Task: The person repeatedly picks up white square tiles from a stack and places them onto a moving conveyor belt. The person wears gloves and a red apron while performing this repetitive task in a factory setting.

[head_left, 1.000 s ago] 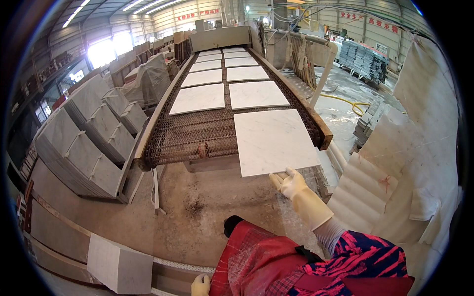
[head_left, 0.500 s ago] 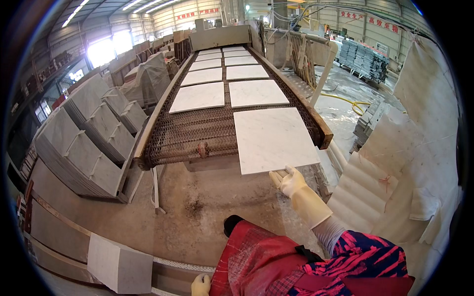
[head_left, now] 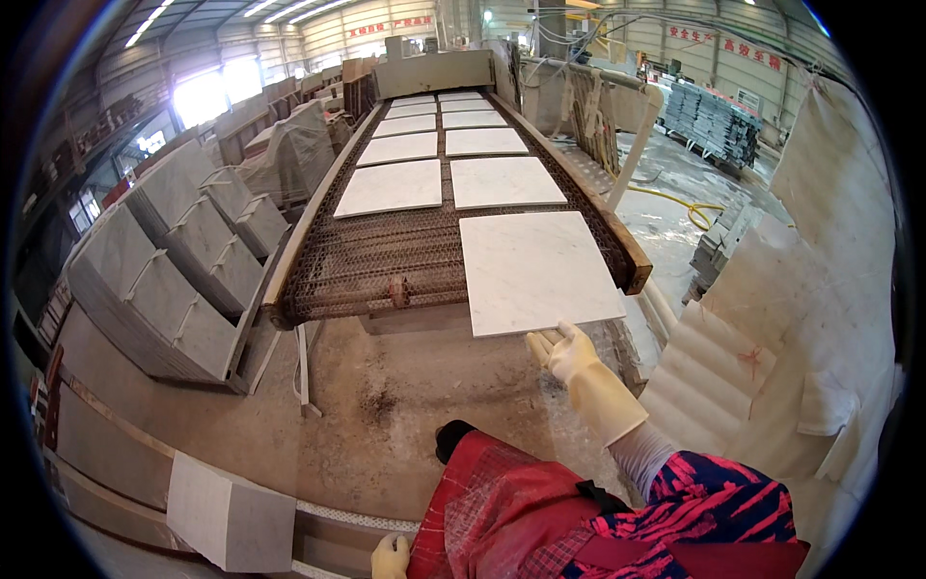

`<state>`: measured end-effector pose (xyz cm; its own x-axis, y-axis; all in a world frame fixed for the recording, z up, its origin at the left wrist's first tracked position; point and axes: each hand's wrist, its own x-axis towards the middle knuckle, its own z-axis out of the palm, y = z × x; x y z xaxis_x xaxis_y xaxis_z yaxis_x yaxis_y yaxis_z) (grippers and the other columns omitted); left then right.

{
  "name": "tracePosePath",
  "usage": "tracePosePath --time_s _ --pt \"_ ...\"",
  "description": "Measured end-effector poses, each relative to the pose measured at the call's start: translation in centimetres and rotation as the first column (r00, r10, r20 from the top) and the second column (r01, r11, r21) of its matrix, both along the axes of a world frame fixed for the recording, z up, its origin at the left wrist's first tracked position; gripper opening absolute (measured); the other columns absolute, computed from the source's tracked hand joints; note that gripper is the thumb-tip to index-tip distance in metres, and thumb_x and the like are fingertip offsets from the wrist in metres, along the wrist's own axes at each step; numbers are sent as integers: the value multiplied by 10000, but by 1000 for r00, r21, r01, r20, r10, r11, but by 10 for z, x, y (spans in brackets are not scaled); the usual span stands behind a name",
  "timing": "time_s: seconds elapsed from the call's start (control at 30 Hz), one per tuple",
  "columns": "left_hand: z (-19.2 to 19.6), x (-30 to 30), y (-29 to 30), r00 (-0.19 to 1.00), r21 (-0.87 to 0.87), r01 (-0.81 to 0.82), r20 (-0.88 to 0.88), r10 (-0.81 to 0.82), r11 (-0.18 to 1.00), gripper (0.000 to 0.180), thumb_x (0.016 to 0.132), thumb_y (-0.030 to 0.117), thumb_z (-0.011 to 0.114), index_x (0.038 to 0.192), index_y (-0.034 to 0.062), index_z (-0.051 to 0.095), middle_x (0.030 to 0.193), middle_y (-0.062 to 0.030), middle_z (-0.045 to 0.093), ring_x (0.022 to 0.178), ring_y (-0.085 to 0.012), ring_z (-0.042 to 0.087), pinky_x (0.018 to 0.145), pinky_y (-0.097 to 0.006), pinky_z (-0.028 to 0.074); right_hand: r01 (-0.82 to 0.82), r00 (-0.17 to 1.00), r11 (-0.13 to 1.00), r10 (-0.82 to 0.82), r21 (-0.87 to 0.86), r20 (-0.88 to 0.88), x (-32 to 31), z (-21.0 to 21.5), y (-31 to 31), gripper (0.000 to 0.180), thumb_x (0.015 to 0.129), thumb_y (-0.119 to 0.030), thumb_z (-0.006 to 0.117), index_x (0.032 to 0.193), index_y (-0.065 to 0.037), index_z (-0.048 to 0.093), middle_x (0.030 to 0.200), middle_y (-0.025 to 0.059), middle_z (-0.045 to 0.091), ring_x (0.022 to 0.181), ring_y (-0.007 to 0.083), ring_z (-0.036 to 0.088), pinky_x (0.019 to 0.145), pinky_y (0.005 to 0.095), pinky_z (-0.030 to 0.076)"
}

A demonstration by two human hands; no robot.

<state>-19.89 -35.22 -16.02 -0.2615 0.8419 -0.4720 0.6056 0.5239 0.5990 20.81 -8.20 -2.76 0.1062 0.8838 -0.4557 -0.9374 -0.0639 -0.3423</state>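
Note:
A square white veined stone tile [head_left: 540, 275] lies on the near right end of a mesh conveyor belt [head_left: 376, 265], its near edge jutting past the belt. My right hand [head_left: 569, 357], in a pale yellow glove, is at that near edge. Its fingers are stretched out and slightly bent, the tips at or just below the edge; they are not closed around the tile. Low in the view, my left hand [head_left: 391, 558], gloved alike, hangs beside the red apron [head_left: 492, 511] with fingers curled in. I see nothing in it, though the lower edge cuts it off.
More white tiles [head_left: 506, 183] lie in two columns along the belt, up to a beige machine housing [head_left: 434, 72]. Stacked slabs [head_left: 174, 280] lean at the left. A white block-shaped stack [head_left: 231, 511] sits on rails at the lower left. A whitish sheet [head_left: 820, 318] hangs at the right.
Almost nothing differs. The view has shifted very slightly, and my right hand keeps its place at the tile's near edge.

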Motion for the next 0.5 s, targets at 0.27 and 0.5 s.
tracePosePath --time_s 0.27,0.5 --pt "2 0 0 1000 -9 11 -3 -11 1000 468 888 384 451 1170 33 578 1175 -224 574 1137 -375 519 956 -393 411 20 1000 1000 -20 12 11 -5 8 -3 376 992 -216 327 1270 36 339 1308 212 450 1207 361 461 964 479 461" --pt "5 2 -1 1000 1 -10 9 10 1000 476 880 390 457 1172 34 578 1168 -233 574 1133 -382 519 950 -403 413 -11 1000 999 11 38 3 0 2 1 398 998 -231 319 1296 32 314 1341 211 419 1222 364 446 959 474 467"
